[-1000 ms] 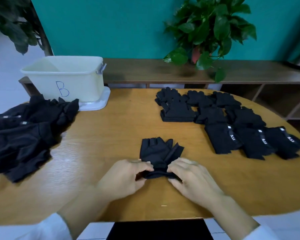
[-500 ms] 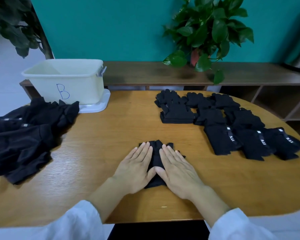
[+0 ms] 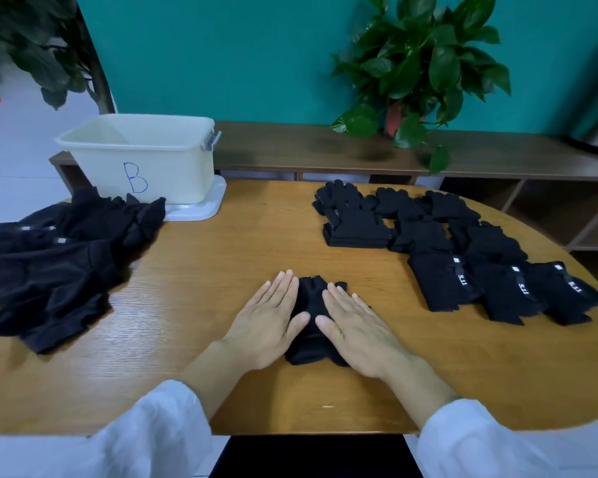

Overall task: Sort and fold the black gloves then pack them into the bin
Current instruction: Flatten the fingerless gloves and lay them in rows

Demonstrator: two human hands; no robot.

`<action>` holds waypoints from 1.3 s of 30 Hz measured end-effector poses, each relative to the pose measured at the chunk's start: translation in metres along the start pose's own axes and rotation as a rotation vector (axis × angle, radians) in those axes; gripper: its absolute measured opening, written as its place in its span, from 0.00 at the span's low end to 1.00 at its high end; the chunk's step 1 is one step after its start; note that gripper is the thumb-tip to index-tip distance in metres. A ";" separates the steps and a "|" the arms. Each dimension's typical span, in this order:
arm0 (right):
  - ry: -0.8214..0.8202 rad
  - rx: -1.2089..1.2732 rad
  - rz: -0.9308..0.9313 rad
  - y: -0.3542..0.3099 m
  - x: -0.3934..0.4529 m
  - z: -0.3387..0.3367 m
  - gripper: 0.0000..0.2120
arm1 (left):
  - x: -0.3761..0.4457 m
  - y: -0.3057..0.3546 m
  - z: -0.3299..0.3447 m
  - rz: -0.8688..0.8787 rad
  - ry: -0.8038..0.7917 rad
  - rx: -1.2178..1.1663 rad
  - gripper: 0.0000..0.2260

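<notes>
A folded pair of black gloves (image 3: 312,305) lies on the wooden table (image 3: 221,277) in front of me. My left hand (image 3: 268,322) presses flat on its left side with straight fingers. My right hand (image 3: 358,326) presses flat on its right side the same way. Only a strip of the gloves shows between the two hands. A loose heap of unsorted black gloves (image 3: 56,263) covers the table's left side. Folded black gloves in rows (image 3: 446,257) lie at the right. A cream bin marked B (image 3: 142,160) stands at the back left, on its white lid (image 3: 201,210).
A low wooden shelf (image 3: 308,153) runs behind the table with a potted green plant (image 3: 418,63) on it. Another plant (image 3: 38,46) stands at the far left. The table's rounded right edge (image 3: 594,391) curves toward me.
A second ago both hands pinched the glove's near end with the glove fingers spread out beyond. They have since folded it over and now lie flat on it, pressing down.
</notes>
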State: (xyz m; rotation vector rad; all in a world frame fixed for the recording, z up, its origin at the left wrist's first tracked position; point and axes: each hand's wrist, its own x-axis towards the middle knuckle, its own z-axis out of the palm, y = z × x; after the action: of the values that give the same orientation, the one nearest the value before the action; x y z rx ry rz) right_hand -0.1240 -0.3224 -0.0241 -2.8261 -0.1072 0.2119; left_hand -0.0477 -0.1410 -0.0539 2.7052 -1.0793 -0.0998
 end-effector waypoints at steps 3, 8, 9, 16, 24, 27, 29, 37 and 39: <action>0.143 0.051 0.012 -0.008 -0.001 -0.016 0.25 | -0.005 -0.009 -0.017 -0.021 0.057 -0.099 0.36; 0.231 0.052 0.016 -0.033 0.006 -0.030 0.21 | -0.037 -0.028 -0.049 -0.146 0.165 -0.138 0.32; 0.236 0.050 0.009 -0.040 0.009 -0.031 0.21 | -0.048 -0.034 -0.054 -0.177 0.194 -0.134 0.31; 0.204 0.039 -0.093 -0.107 0.045 -0.031 0.23 | -0.114 -0.086 -0.080 -0.313 0.295 -0.068 0.30; 0.126 -0.003 -0.271 -0.192 0.095 -0.011 0.18 | -0.157 -0.163 -0.098 -0.431 0.457 -0.015 0.20; 0.087 -0.041 -0.299 -0.217 0.117 -0.004 0.17 | -0.152 -0.189 -0.108 -0.439 0.483 0.024 0.18; 0.072 -0.042 -0.324 -0.230 0.133 0.000 0.17 | -0.142 -0.205 -0.114 -0.427 0.473 0.046 0.19; 0.036 -0.076 -0.335 -0.260 0.192 0.015 0.10 | -0.098 -0.271 -0.122 -0.392 0.361 0.097 0.20; 0.026 -0.052 -0.335 -0.263 0.204 0.020 0.11 | -0.090 -0.282 -0.120 -0.383 0.339 0.097 0.20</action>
State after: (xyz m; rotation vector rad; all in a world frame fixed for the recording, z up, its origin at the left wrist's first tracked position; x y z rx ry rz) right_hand 0.0611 -0.0468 0.0103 -2.8049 -0.5815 0.0970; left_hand 0.0933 0.1417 -0.0054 2.8390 -0.4775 0.3445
